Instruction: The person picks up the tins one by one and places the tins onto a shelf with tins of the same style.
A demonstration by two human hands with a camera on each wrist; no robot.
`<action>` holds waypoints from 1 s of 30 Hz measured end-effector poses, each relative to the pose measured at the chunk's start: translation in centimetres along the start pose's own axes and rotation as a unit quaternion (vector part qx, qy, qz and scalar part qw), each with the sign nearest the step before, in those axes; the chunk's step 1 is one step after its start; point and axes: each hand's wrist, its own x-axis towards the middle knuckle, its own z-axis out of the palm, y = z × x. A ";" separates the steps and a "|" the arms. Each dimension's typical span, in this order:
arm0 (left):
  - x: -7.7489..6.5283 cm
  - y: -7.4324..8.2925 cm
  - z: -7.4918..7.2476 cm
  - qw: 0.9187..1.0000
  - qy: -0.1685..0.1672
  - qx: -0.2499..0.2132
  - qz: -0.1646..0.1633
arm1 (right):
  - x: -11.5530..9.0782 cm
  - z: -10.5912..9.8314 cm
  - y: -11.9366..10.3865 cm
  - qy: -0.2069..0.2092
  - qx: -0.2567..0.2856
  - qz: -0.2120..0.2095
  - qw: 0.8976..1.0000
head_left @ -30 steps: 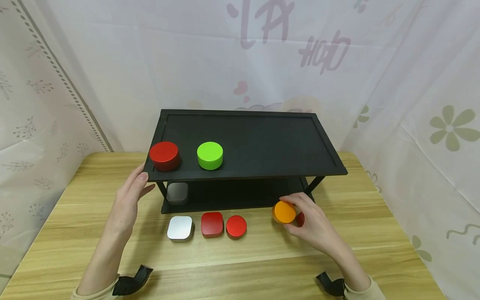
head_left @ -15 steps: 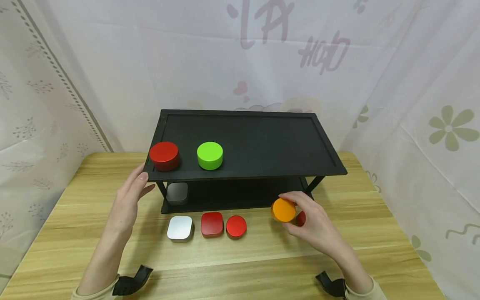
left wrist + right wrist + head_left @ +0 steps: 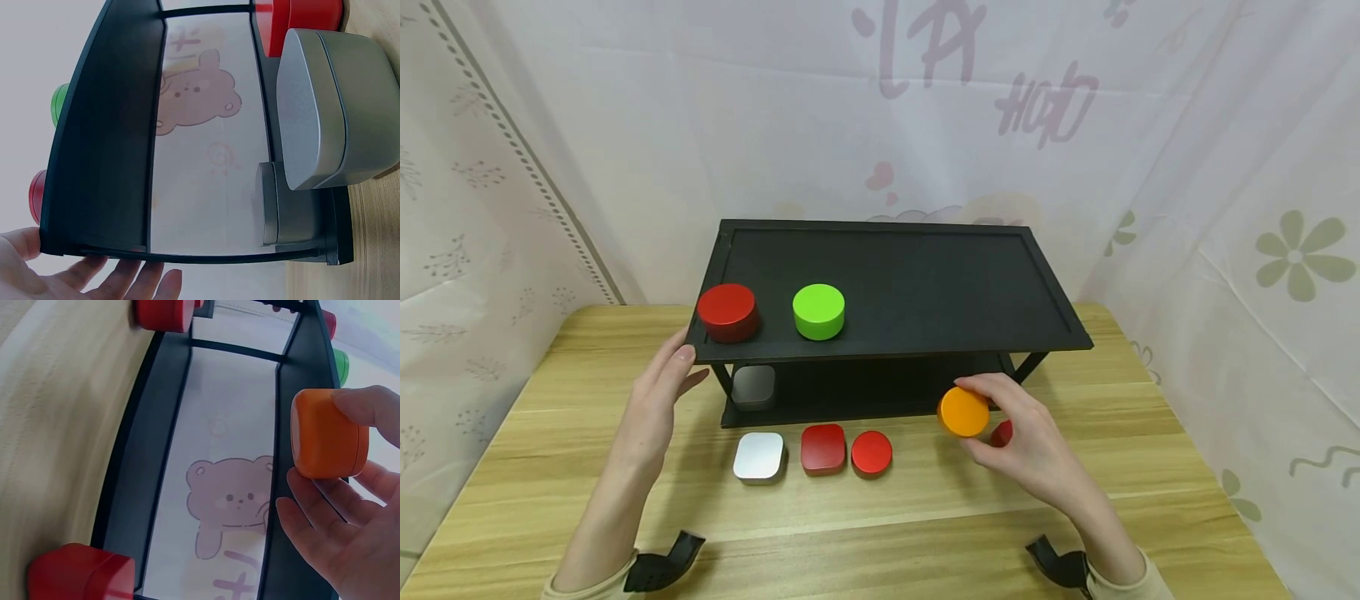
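In the head view, my right hand (image 3: 1026,442) holds a round orange tin (image 3: 964,412) between thumb and fingers, in front of the black two-tier shelf (image 3: 910,283). The right wrist view shows the orange tin (image 3: 328,433) off the table, beside the upper board. My left hand (image 3: 651,408) grips the shelf's left front corner, thumb at the top edge and fingers along the side. On the top board stand a round dark red tin (image 3: 728,312) and a round green tin (image 3: 819,312). A grey square tin (image 3: 753,387) sits on the lower board.
Before the shelf stand a silver square tin (image 3: 759,457), a red square tin (image 3: 823,449) and a round red tin (image 3: 872,453). Another red tin (image 3: 1002,433) is partly hidden by my right hand. A printed curtain (image 3: 880,125) hangs behind the wooden table (image 3: 880,533).
My right hand has raised the orange tin slightly, a little toward the shelf and to the left. The left hand and the other tins stay where they were.
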 end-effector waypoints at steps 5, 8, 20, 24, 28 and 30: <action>0.0 0.0 0.0 1.000 -0.001 -0.001 0.000 | 0.4 -0.2 -0.5 0.016 0.010 -0.007 1.000; 0.0 0.0 0.0 1.000 -0.001 0.000 0.001 | 0.7 -0.3 -0.8 0.029 0.015 -0.019 0.999; 0.0 -0.1 0.0 1.000 -0.002 -0.005 0.004 | 1.7 -1.1 -1.9 0.038 0.024 -0.038 0.998; 0.0 -0.1 0.0 1.000 -0.001 -0.003 0.004 | 2.0 -1.4 -2.3 0.036 0.023 -0.038 0.998; -0.1 -0.1 0.0 1.000 -0.001 -0.003 0.001 | 2.5 -1.6 -2.8 0.044 0.031 -0.049 0.997; -0.1 -0.1 0.0 1.000 -0.001 -0.003 0.000 | 2.8 -1.8 -3.1 0.048 0.034 -0.054 0.997</action>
